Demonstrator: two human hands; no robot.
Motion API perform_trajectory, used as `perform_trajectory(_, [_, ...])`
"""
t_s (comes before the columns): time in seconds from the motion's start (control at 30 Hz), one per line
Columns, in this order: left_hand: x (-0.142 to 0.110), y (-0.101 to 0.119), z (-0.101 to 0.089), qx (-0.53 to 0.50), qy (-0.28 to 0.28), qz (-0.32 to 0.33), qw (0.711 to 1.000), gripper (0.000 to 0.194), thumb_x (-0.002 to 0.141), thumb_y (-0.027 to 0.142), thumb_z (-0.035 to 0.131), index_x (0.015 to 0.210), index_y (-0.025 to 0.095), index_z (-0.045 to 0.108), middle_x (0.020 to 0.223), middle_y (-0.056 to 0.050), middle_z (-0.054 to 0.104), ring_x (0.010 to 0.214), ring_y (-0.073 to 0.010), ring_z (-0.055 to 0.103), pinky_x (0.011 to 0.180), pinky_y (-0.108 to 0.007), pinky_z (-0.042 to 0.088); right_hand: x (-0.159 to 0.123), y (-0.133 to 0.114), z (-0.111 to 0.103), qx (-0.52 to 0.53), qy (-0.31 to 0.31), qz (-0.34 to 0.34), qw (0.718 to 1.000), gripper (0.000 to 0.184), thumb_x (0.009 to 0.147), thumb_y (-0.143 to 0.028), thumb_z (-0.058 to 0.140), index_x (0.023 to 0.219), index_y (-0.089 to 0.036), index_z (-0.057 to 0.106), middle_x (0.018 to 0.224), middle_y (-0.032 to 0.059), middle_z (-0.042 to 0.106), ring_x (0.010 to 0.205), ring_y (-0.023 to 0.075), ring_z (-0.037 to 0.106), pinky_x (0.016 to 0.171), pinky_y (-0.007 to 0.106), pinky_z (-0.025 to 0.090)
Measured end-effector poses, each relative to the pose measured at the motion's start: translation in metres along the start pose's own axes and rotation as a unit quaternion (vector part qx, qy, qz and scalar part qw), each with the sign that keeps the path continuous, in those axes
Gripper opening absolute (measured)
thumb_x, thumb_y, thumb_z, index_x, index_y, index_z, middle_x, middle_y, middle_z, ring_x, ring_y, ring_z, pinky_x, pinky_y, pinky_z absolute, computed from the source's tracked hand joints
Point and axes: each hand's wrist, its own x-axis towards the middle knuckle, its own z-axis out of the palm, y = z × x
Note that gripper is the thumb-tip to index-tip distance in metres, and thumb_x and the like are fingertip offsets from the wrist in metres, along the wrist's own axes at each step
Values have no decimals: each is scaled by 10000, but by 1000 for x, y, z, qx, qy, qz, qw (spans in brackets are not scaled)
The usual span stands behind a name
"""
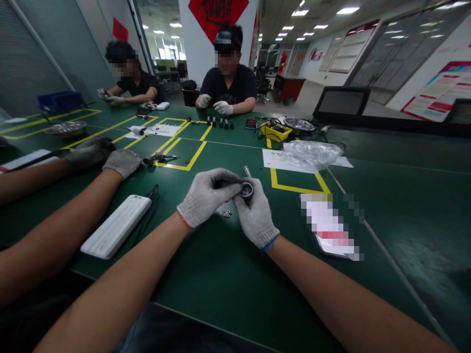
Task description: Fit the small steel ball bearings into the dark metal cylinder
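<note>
My right hand (255, 214), in a white knit glove with a blue cuff edge, is closed around a round metal part (246, 191). Its hollow, ringed end faces up towards me, and a ribbed metal stem (247, 171) shows just beyond the fingers. My left hand (211, 195), gloved with an orange cuff edge, has thumb and fingers pinched together at the part's rim. Whatever is between those fingertips is hidden. Several small metal rings (227, 214) lie on the green table (221, 274) just below my hands.
A white power bank (116, 228) lies left, a phone (331, 228) right. Beside me are another person's gloved hands (123, 163). Ahead are a tool-like metal piece (160, 157), a clear plastic bag (312, 154), a yellow tray (275, 132) and two people across the table.
</note>
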Motion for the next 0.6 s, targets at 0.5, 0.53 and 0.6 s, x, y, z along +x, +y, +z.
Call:
perform_trajectory(0.5, [0, 12, -4, 95, -64, 6, 993, 63, 825, 228, 774, 839, 175, 806, 854, -42, 762, 785, -169, 693, 747, -300, 579, -2, -3, -3, -4, -67, -6, 998, 263, 870, -277, 596, 1126, -247, 540, 1007, 56, 693, 954, 251, 677, 860, 437, 576])
perform_trajectory(0.53, [0, 12, -5, 101, -66, 7, 993, 61, 824, 224, 772, 837, 174, 806, 851, -42, 761, 783, -168, 691, 743, -298, 576, -2, -3, -3, -6, -69, -8, 998, 265, 870, -275, 595, 1127, -247, 541, 1014, 57, 694, 961, 251, 677, 866, 437, 576])
perform_trajectory(0.6, [1, 12, -6, 114, -71, 7, 991, 53, 815, 212, 773, 831, 171, 804, 836, -41, 757, 774, -168, 690, 729, -294, 569, -2, -3, -2, -9, -69, -12, 998, 264, 866, -266, 590, 1124, -246, 544, 1022, 60, 693, 965, 251, 676, 868, 436, 574])
